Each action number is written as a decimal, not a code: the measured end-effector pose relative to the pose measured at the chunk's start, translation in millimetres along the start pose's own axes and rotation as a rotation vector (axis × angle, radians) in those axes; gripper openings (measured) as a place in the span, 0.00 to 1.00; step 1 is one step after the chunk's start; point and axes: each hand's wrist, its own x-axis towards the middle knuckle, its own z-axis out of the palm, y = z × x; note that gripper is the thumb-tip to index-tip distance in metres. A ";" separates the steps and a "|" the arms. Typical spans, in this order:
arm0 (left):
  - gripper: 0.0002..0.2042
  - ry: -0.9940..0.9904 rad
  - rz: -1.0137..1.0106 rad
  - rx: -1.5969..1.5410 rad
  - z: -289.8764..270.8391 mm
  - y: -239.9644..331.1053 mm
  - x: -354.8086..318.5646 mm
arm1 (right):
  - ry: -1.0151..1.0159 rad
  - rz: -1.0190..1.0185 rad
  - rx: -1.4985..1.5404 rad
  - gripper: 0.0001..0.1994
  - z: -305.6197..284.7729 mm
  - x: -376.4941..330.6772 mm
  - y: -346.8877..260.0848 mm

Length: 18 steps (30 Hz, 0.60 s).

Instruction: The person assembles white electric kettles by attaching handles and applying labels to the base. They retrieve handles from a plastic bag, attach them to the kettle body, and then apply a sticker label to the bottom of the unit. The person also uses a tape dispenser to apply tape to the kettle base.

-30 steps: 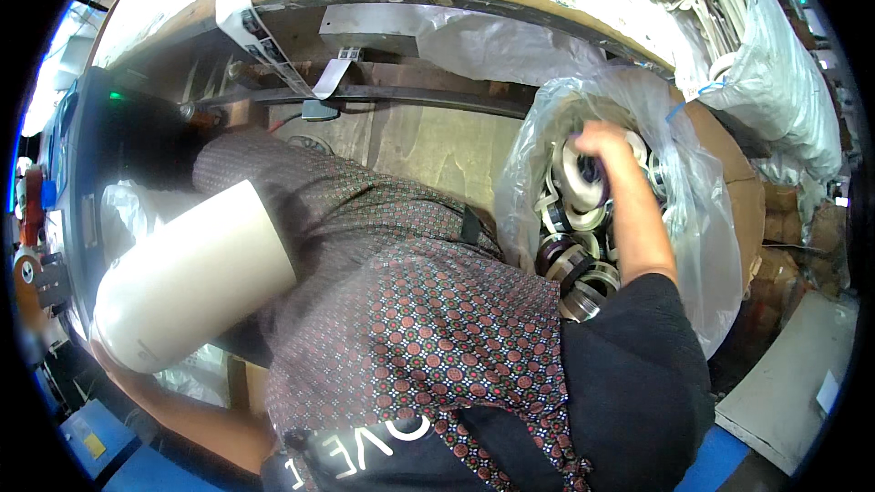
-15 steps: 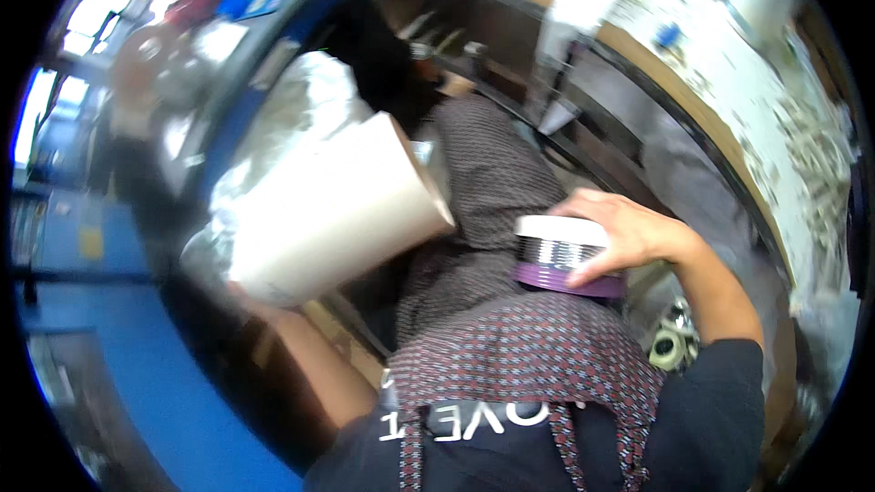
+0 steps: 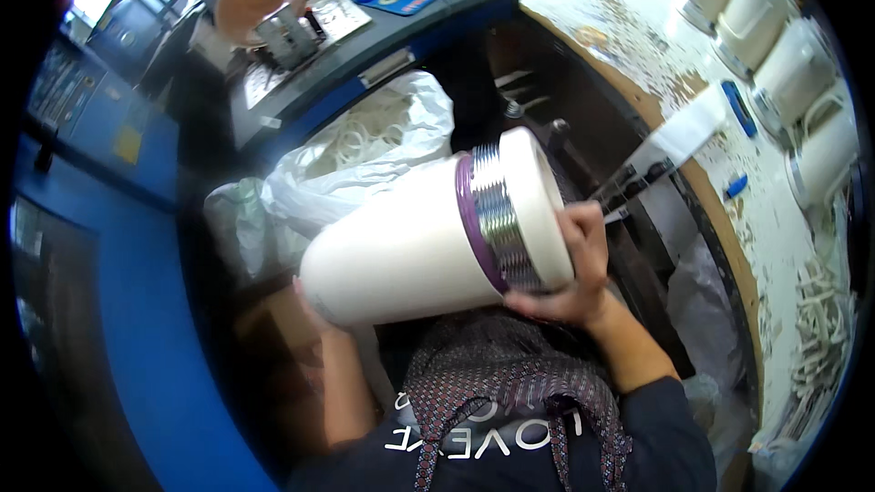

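Nearest the camera, a dark patterned apron (image 3: 510,383) is seen over the lap. Just above it, a white jug body (image 3: 401,251) is held on its side, its base cradled from below by the left hand (image 3: 314,305); the fingers of that hand are hidden behind the base, so their grip cannot be told. At the mouth end, a white lid (image 3: 538,205) with a ribbed metal band (image 3: 499,214) and a purple ring (image 3: 474,223) is set against the body, and it is clasped from the right by the right hand (image 3: 574,264), the fingers curled around its rim. The lid appears to be seated on the mouth already; whether it is fully tightened cannot be judged, so some turning is probably left. Behind the jug, a clear bag of white rings (image 3: 365,141) lies open. Farther off, finished white jugs (image 3: 775,46) are lined up on the table (image 3: 638,27) at the right, and a brown tape roll (image 3: 260,0) stands at the upper left.
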 end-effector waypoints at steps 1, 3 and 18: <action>0.29 0.026 0.002 0.000 -7.4 -2.4 -3.8 | -0.022 -0.018 0.012 0.46 -0.4 -7.8 -6.9; 0.28 0.037 0.034 0.074 -9.6 -4.8 -9.0 | -0.025 -0.039 0.041 0.46 -0.7 -21.9 -14.7; 0.33 -0.295 0.851 1.118 107.7 62.8 -32.7 | -0.011 -0.050 0.238 0.40 5.1 -40.7 -1.9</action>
